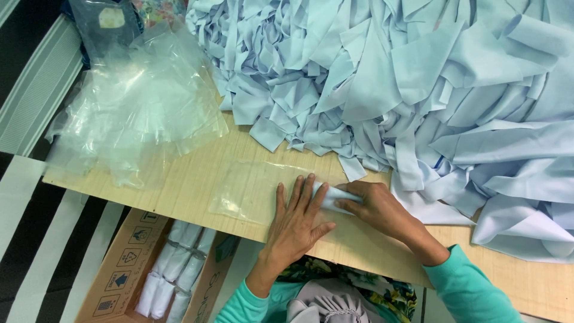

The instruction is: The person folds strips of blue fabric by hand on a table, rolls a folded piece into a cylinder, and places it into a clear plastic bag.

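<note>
My left hand (298, 216) lies flat, fingers spread, on a clear plastic bag (248, 188) that rests on the wooden table (191, 179). My right hand (373, 206) holds a folded pale blue cloth piece (335, 196) at the bag's right end, against my left fingertips. Whether the cloth is partly inside the bag cannot be told.
A big heap of pale blue cloth strips (406, 78) covers the table's far and right side. A pile of clear plastic bags (134, 107) lies at the left. Below the table edge stands a cardboard box (128, 263) with several bagged cloth rolls (179, 269).
</note>
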